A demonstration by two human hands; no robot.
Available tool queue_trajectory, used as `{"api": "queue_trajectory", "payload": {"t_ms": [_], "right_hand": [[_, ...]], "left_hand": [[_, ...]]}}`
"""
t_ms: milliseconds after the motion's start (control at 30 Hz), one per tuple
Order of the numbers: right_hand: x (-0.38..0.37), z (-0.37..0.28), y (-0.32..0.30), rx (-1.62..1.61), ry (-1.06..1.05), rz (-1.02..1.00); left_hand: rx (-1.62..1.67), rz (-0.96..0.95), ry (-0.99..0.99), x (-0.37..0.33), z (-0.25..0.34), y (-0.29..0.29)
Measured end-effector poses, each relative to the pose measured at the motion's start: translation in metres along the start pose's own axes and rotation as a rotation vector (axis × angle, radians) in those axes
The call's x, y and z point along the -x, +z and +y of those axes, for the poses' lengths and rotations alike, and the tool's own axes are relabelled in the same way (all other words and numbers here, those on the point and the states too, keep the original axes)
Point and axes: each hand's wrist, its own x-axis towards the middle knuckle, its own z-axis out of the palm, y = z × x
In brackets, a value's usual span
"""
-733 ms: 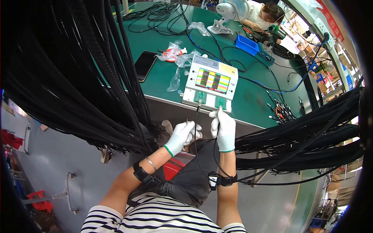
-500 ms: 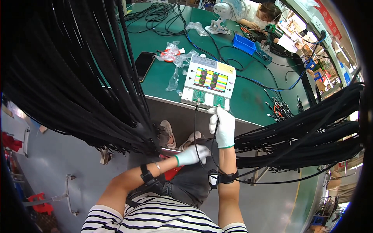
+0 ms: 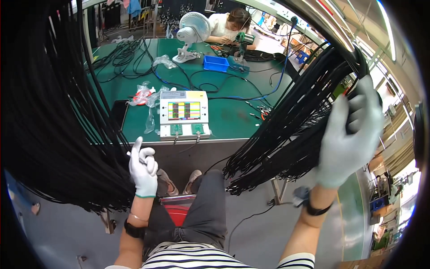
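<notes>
While cables (image 3: 286,127) flank white device (image 3: 184,110), fan (image 3: 193,28) stands behind.

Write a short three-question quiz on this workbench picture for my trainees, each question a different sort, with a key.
1. Multiple choice: what stands just left of the blue tray?
A) a fan
B) a bottle
C) a chair
2. True or false: the right hand reaches higher in the picture than the left hand.
3. Fill in the colour: the white tester has two ____ sockets along its front.

Key: 1 A; 2 true; 3 green.
</notes>
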Motion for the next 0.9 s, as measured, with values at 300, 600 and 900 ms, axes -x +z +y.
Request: {"api": "queue_trajectory", "payload": {"t_ms": [300,600,900], "right_hand": [[-0.073,0.041,0.016,0.284,-0.275,-0.131],[-0.096,0.038,0.013,0.026,-0.238,-0.310],[0.014,-0.029,0.045,-0.970,0.461,-0.220]], "left_hand": [[-0.107,-0.363,-0.480,0.030,-0.017,0.031],[-0.157,-0.541,-0.537,0.040,-0.046,0.048],[-0.188,-0.511,-0.833,0.042,-0.061,0.026]]}}
